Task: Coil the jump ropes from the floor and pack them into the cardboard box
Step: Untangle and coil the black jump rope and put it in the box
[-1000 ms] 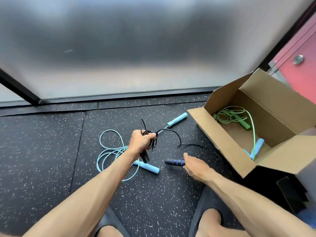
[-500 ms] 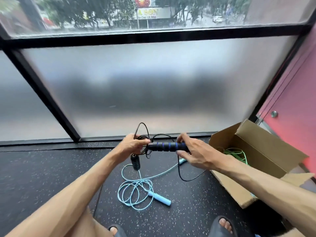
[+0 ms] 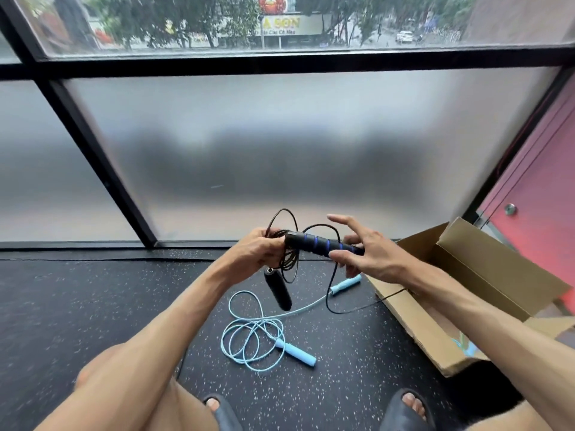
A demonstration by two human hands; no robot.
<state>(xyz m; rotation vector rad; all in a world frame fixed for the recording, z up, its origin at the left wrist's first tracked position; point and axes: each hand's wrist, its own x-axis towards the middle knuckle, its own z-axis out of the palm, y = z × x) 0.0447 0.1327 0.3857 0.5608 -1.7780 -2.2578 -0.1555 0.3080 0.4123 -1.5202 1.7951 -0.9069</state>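
While lifted clear of the floor (image 3: 93, 306), black jump rope (image 3: 288, 259): cord looped, left hand (image 3: 258, 250) with fingers curled tight round the bundle. Plain black handle (image 3: 278, 289) hangs below that fist. Blue-banded handle (image 3: 323, 245) lies level, pinched between thumb and lower fingers of right hand (image 3: 370, 259), index finger straight. Light-blue jump rope (image 3: 297, 353): loose on floor beneath. Cardboard box (image 3: 466, 269): open, at right.

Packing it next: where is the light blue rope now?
Head view, low centre: the blue rope lies loosely coiled on the floor, left of the box and below the held black rope.
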